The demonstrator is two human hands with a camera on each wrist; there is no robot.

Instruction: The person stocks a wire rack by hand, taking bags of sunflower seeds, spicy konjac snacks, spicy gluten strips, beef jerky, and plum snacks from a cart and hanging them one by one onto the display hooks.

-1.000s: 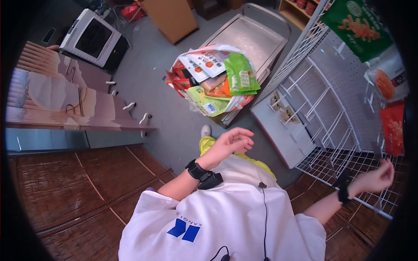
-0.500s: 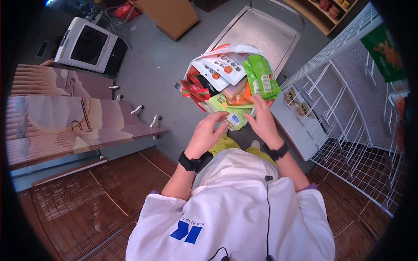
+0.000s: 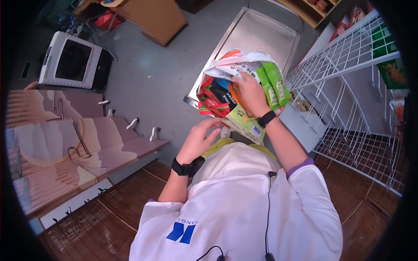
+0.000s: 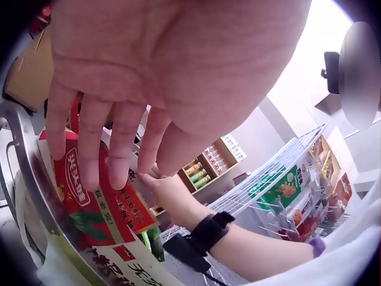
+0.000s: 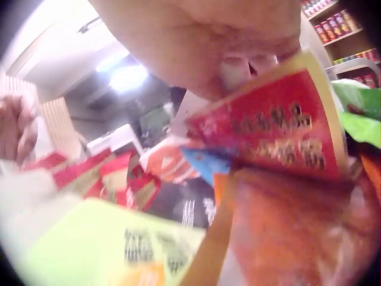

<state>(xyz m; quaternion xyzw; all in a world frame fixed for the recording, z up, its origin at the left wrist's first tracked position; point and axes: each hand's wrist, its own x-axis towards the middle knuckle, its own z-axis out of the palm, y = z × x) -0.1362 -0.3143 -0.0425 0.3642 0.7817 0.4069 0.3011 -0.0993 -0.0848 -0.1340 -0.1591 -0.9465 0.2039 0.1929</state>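
A white plastic bag (image 3: 261, 57) full of snack packets stands before me at the near end of a metal cart. My right hand (image 3: 253, 96) reaches into it, fingers curled at the top edge of a red packet (image 5: 280, 125) with a gold border. Beneath that hand lie an orange packet (image 5: 286, 220) and a pale green packet (image 3: 244, 122). Two bright green packets (image 3: 273, 85) stand to its right. My left hand (image 3: 197, 140) is held at the bag's near left side, fingers loosely extended in front of red packets (image 4: 89, 190), holding nothing.
The metal cart (image 3: 257, 32) extends behind the bag. On the right a white wire rack (image 3: 348, 56) carries hanging packets, with wire hooks below. At left are a pink patterned panel (image 3: 104, 148) with hooks and a white-and-black appliance (image 3: 74, 61). A brown cabinet (image 3: 152, 19) stands farther back.
My right hand came from the rack side to the bag and then went in among the packets. White packets there have shifted back, uncovering a blue one. The left hand moved to the bag's near left side.
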